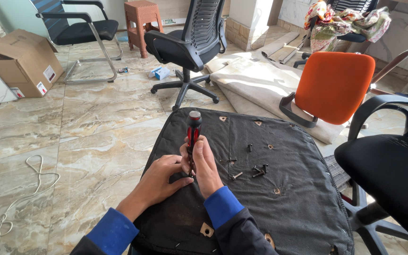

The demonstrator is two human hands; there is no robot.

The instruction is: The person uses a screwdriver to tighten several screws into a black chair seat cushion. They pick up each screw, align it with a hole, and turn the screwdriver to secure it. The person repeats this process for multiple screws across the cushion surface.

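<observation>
Brown cardboard box (22, 61) w/ white-red labels, far up-left of grip. Right hand (204, 165) closed round upright red-black screwdriver (193, 137) on black seat underside (279, 189); left hand (164, 179) fingertips by tip. Loose bolts (257, 171) just right.

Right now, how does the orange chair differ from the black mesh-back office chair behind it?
The orange chair has a solid padded orange back; the black mesh-back chair has a slatted black one. The mesh-back chair shows its star base with castors on the floor, while the orange chair's base is hidden. The orange chair stands close beside the upturned seat; the mesh-back chair stands farther off. Both have black armrests.
</observation>
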